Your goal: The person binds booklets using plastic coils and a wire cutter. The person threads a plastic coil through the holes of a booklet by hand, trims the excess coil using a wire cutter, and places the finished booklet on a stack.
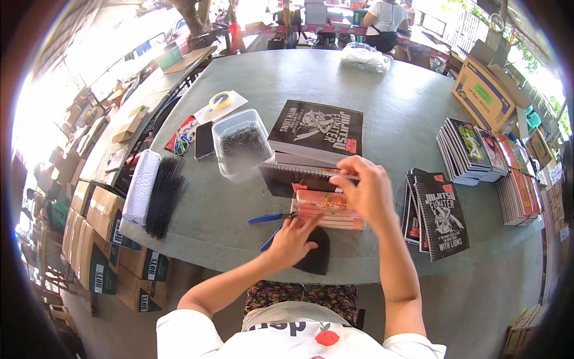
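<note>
A dark-covered notebook (pixel 287 180) leans against a pink patterned stack (pixel 329 206), a black spiral coil (pixel 302 169) along its upper edge. My right hand (pixel 372 190) is at the coil's right end, thumb and forefinger closed on it. My left hand (pixel 291 242) lies with fingers stretched toward the pink stack, over blue-handled pliers (pixel 263 218) that it partly hides. Beneath and beside that hand is a dark rounded flat piece (pixel 317 254). Behind the notebook stands a thick stack of black-covered printed sheets (pixel 317 128).
Left of the stack is a clear plastic tub (pixel 263 124) of black coils, near a phone (pixel 204 140), scissors (pixel 182 143) and a tape roll (pixel 220 100). More coils (pixel 164 197) lie farther left. Bound notebooks (pixel 441 215) and a carton (pixel 483 93) stand at the right.
</note>
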Action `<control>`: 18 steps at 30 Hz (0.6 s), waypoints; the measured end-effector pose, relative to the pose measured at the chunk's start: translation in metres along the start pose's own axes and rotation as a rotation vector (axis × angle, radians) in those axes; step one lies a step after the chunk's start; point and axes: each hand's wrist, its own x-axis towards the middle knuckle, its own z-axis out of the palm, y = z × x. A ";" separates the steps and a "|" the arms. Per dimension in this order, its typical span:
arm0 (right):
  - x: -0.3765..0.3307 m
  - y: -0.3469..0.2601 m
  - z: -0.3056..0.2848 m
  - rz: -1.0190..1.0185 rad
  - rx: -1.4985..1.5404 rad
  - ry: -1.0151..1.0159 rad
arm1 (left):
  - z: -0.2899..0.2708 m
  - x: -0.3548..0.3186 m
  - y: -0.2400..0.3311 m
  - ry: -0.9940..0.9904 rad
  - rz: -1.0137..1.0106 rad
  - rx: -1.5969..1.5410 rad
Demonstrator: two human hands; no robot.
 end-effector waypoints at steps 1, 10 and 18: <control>0.002 0.006 -0.009 0.136 0.146 -0.101 | -0.006 0.004 -0.006 -0.050 -0.017 -0.056; -0.020 0.052 0.014 0.327 0.763 -0.059 | -0.082 0.043 0.015 0.474 0.002 -0.307; -0.027 0.053 0.010 0.264 0.822 -0.150 | -0.116 0.076 0.022 0.737 0.242 -0.101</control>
